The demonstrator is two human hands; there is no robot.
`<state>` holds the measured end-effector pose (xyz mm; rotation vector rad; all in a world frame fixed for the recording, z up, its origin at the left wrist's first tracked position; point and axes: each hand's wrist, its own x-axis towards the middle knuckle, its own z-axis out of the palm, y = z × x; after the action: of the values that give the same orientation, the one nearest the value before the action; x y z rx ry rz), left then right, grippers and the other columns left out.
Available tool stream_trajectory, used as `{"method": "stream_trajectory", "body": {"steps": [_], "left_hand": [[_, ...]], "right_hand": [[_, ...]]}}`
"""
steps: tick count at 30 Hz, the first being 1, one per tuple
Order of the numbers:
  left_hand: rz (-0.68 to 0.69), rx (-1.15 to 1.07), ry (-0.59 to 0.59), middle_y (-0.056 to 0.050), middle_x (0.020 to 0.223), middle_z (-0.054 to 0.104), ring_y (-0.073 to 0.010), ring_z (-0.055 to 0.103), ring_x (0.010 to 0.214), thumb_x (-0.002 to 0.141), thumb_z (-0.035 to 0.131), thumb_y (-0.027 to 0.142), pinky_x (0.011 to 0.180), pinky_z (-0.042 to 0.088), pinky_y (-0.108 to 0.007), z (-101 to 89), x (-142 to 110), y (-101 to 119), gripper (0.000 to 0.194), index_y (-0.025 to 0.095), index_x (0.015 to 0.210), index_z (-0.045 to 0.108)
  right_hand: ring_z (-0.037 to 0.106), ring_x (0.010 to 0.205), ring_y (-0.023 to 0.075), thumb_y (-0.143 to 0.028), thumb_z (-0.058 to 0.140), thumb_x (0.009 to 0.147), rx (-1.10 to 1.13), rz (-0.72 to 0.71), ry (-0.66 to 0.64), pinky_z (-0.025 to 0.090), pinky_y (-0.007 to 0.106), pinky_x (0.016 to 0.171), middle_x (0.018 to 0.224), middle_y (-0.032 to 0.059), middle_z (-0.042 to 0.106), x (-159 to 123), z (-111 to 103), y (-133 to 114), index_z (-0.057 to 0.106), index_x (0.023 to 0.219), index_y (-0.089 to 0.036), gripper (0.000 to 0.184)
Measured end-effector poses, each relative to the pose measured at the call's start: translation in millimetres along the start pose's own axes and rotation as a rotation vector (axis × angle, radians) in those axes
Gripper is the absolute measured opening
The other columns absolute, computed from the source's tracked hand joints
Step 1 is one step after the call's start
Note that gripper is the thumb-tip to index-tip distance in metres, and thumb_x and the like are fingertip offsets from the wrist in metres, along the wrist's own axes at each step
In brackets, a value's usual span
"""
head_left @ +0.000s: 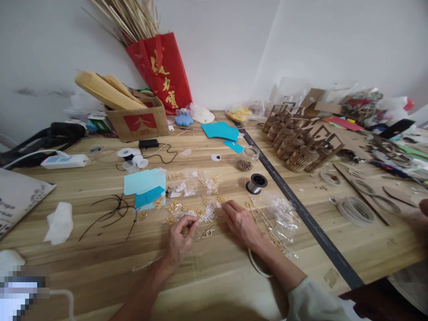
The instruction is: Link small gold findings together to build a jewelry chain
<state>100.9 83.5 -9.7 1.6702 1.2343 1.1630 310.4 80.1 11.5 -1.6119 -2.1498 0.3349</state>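
My left hand (179,238) is at the near side of the small silver pieces (209,213), thumb and forefinger pinched together; anything between them is too small to make out. A silver chain with a ring-like clasp (207,233) lies just right of its fingertips. My right hand (239,220) rests to the right of the pile, its fingers curled and bunched at the table; what they hold, if anything, is hidden. Small gold pieces (172,206) lie scattered beyond the left hand. Gold and silver chains (264,220) stretch beside my right wrist.
A wire spool (257,183) and a jar of beads (245,165) stand beyond my right hand. Crumpled clear plastic bags (282,211) lie right. Blue cards (145,182) and black cord (117,211) are left. Wooden lantern-like frames (297,142) stand back right. Another person's hand shows at the right edge.
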Motion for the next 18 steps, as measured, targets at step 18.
{"method": "stream_trajectory", "body": {"steps": [18], "left_hand": [[-0.184,-0.158,-0.037,0.000,0.062,0.059,-0.0138,0.056,0.062,0.075,0.060,0.034,0.061,0.046,-0.023,-2.1,11.9,6.4,0.020,0.016,0.066,0.059]], "right_hand": [[0.068,0.061,0.0122,-0.023,0.082,0.063,1.573,0.681,-0.062,0.056,0.018,0.061,0.066,0.0036,0.069,17.5,22.0,25.5,0.062,0.076,-0.013,0.025]]}}
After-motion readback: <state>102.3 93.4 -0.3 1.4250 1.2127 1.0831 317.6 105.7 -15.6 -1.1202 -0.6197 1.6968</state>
